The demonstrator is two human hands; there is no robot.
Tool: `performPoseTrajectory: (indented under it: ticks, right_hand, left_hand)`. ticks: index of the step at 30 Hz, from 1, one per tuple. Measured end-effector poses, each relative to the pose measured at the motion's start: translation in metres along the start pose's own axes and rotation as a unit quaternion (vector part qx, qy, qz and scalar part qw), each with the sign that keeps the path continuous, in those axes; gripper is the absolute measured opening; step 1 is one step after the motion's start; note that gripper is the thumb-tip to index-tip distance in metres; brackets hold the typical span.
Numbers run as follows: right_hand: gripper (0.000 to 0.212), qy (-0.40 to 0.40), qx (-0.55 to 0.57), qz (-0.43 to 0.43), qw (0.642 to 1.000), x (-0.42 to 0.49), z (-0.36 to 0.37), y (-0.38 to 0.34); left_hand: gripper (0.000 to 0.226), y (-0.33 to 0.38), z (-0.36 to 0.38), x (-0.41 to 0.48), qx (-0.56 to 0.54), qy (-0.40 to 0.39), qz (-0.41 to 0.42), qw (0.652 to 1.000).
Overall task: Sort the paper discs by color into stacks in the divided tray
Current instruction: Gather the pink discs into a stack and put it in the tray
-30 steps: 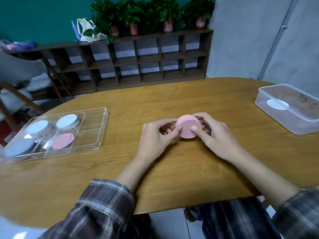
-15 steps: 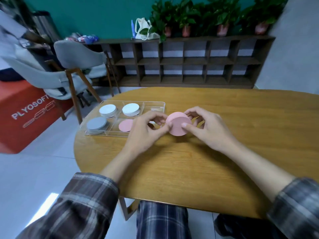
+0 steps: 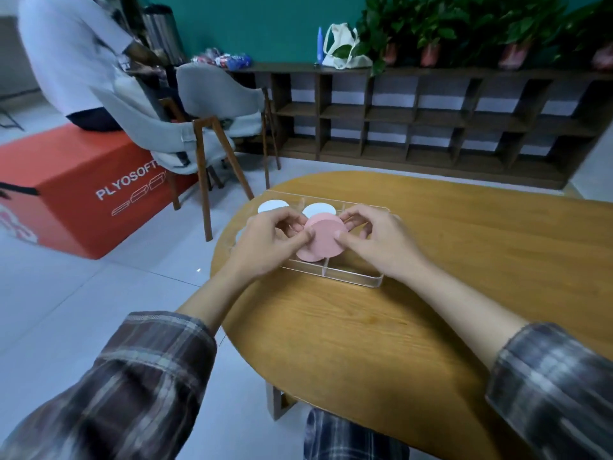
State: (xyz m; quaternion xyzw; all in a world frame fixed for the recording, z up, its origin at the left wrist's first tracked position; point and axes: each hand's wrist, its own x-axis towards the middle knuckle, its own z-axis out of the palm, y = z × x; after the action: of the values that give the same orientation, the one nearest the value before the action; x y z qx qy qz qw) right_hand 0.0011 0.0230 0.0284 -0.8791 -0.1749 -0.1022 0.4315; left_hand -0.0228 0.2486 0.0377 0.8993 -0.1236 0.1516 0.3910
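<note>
Above the tray (image 3: 351, 279), both hands (image 3: 265, 244) pinch pink discs (image 3: 323, 240).

Plaid flannel sleeves (image 3: 139, 386), plaid trousers (image 3: 351, 439)

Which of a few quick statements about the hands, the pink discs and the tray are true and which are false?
1. Both hands, left and right, hold the pink discs. True.
2. The pink discs are held over the clear tray. True.
3. The tray sits on the floor. False: it sits on the wooden table.
4. The two stacks at the tray's far side, one and the other, are green. False: both look whitish.
</note>
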Motion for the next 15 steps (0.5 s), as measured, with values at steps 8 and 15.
performPoseTrajectory:
  ticks: [8,15]
  right_hand:
    - [0.022,-0.059,-0.066,0.057,0.994,0.038,0.029,0.007]
    - [0.024,-0.107,-0.107,0.054,0.987,0.052,0.040,0.016]
  left_hand:
    - [0.018,-0.029,0.000,0.027,0.083,-0.054,-0.102,0.990]
    - [0.023,-0.039,0.011,0.035,0.119,-0.065,-0.115,0.984]
